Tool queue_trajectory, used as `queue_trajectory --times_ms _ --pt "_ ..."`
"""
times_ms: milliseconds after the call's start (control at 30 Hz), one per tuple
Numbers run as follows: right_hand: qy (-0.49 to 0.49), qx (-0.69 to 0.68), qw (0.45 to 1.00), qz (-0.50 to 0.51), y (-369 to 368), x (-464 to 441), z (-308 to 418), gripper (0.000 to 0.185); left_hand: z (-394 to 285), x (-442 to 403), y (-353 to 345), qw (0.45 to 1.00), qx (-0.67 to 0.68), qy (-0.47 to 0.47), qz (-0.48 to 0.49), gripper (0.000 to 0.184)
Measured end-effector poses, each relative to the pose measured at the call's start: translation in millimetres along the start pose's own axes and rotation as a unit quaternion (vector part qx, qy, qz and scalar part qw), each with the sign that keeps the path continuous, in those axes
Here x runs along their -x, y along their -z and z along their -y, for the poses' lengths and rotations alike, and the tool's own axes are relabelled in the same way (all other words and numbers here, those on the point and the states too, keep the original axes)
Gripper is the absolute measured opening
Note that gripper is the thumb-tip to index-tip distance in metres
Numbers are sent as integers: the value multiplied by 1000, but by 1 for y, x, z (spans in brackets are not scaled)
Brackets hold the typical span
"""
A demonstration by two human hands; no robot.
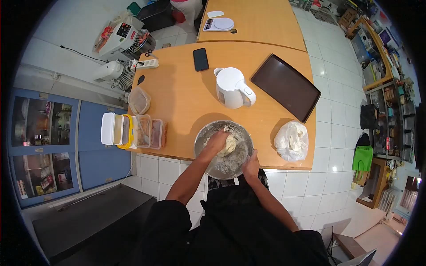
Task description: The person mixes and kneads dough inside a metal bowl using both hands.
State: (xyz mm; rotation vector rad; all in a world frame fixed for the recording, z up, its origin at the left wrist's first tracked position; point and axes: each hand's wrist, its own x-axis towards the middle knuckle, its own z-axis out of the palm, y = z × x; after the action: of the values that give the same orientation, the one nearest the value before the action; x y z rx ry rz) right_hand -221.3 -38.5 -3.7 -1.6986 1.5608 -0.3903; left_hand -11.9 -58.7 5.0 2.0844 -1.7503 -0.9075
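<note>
A metal mixing bowl sits at the front edge of the wooden table, its inner wall smeared with flour and wet residue. Inside it lies a lump of pale, sticky dough. My left hand reaches down into the bowl with its fingers closed in the dough, which partly hides them. At the bowl's right side, my right hand grips the rim. A white electric kettle stands just behind the bowl. To the right is a tied plastic bag with white contents.
A dark baking tray lies at the table's right, and a black phone farther back. Several plastic containers line the left edge near a power strip and fan. A kitchen scale rests on the far table.
</note>
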Motion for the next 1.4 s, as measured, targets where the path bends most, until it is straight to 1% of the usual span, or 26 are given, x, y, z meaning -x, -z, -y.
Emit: queue_trajectory --times_ms 100,167,200,267,300,400,433,500,533,567,600,633,700,800,900,1000,1100,1200,1300,1400 --pt "22 -14 999 -36 0 1 0 27 -6 5 7 999 20 -22 -37 43" --pt "3 -28 1000 -12 3 -1 -2 28 -8 8 8 998 30 -24 -42 44" --pt "-6 -35 999 1 4 -1 -1 28 -15 11 15 996 53 -24 -63 45" --pt "2 -20 1000 -12 1 0 -2 29 -33 18 33 989 98 -27 -105 48" --pt "6 -12 1000 -20 -1 1 -4 29 -33 16 39 983 102 -23 -151 52" --pt "2 -14 999 -32 -2 -1 -3 30 -33 15 61 982 81 -69 -154 55" --pt "-10 -16 1000 -21 0 -1 -1 30 -30 16 63 991 66 -51 -107 55" --pt "-34 -23 999 -2 3 -2 5 31 -18 22 47 991 63 -81 -89 57" --pt "-21 -22 999 -12 -1 -4 2 32 -14 27 35 990 64 -98 -77 58" --pt "-10 -19 1000 -21 -4 -4 -3 32 -11 34 19 992 61 -97 -58 50" --pt "0 -15 1000 -27 -5 -2 -7 33 19 38 -29 993 4 -117 -30 45" --pt "-18 -13 1000 -17 -5 0 -8 35 41 44 -73 989 -55 -135 -3 40" --pt "-50 -13 999 -1 -2 -3 -2 38 9 77 -83 982 -141 -31 121 36" --pt "-69 -7 998 9 -1 -3 0 36 -16 94 -57 989 -5 16 144 50" --pt "-31 -2 999 -9 -1 -1 -2 33 -34 86 -29 991 12 122 56 64" --pt "-49 -3 999 -2 6 0 10 33 -32 54 -13 976 -25 187 -104 73" --pt "-52 -20 998 4 6 2 12 35 22 10 -72 978 25 192 -84 82" --pt "-17 -17 1000 -15 1 2 4 36 24 6 -83 985 -32 148 -87 76" --pt "-25 -6 1000 -12 -4 1 -3 37 34 12 -90 994 94 45 10 62" --pt "-63 -11 998 15 -1 0 4 37 -18 41 -58 999 -21 18 -32 47"
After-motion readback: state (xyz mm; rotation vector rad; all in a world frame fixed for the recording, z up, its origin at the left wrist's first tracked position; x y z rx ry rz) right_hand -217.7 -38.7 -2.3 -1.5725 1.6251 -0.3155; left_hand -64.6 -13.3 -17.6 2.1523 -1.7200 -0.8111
